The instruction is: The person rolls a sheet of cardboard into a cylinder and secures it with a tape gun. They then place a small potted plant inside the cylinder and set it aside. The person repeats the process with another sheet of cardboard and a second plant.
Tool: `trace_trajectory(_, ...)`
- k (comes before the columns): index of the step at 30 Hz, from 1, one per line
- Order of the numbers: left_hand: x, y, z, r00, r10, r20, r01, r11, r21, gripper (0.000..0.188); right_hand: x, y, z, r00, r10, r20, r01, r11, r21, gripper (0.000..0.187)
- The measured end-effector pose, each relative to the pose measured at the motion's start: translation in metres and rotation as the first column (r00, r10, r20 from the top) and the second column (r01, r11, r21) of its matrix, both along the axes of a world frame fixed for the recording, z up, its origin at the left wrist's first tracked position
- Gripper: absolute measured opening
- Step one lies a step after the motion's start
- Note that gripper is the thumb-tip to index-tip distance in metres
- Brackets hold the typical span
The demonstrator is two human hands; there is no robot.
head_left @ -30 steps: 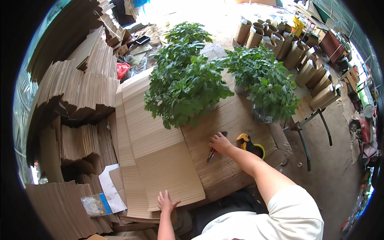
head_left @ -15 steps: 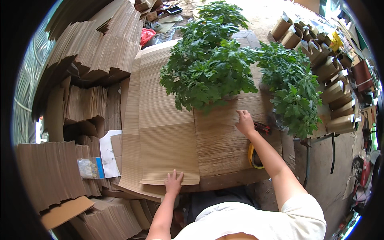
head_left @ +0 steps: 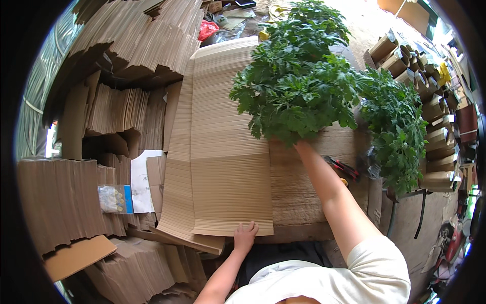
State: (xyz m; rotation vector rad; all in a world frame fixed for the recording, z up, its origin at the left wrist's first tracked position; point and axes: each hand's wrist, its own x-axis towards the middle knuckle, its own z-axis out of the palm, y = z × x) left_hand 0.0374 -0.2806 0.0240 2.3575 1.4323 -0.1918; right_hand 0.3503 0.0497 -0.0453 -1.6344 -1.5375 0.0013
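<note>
My left hand rests with its fingers apart on the near edge of a folded corrugated cardboard sheet, close to the sheet's right corner. Stretched far forward, my right hand goes in under the front of a leafy green potted plant. Leaves cover its fingers, and what they touch is hidden. Beside the right forearm lies a red and black hand tool on the worn wooden tabletop. A bit of something yellow shows past that forearm.
More leafy plants stand at the table's right. Tall stacks of flat cardboard fill the left side, with a clear packet and white paper against them. Brown cardboard sleeves line the far right. A red bag lies behind.
My right hand has reached forward from the bare tabletop to beneath the plant's leaves. My left hand stays at the sheet's near edge. The whole view has shifted, moving the table rightward in the picture.
</note>
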Motion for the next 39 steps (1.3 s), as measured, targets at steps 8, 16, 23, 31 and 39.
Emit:
trace_trajectory(8,0.0,-0.004,-0.007,0.996,0.027,0.084,-0.033,0.997,0.07,0.04,-0.017,0.015,0.011,0.999,-0.031,0.011,0.033,0.985,-0.168,0.059)
trace_trajectory(16,-0.003,-0.004,-0.011,0.991,0.056,0.125,-0.061,0.997,0.039,0.03,-0.016,0.022,0.018,0.999,-0.03,0.01,0.032,0.966,-0.257,0.063)
trace_trajectory(23,0.0,-0.003,-0.009,0.978,0.118,0.17,-0.125,0.992,0.03,0.029,-0.012,0.026,0.025,1.0,-0.012,0.003,0.012,0.939,-0.345,0.067)
trace_trajectory(31,-0.002,-0.007,-0.009,0.979,-0.001,0.202,-0.027,0.99,0.138,0.031,0.003,0.007,0.055,0.991,0.043,-0.127,-0.103,0.857,-0.505,0.071)
trace_trajectory(39,0.073,-0.01,0.003,0.882,-0.1,0.461,0.116,0.993,-0.008,0.029,-0.029,-0.072,0.176,0.885,0.296,-0.36,-0.45,0.343,-0.824,0.076)
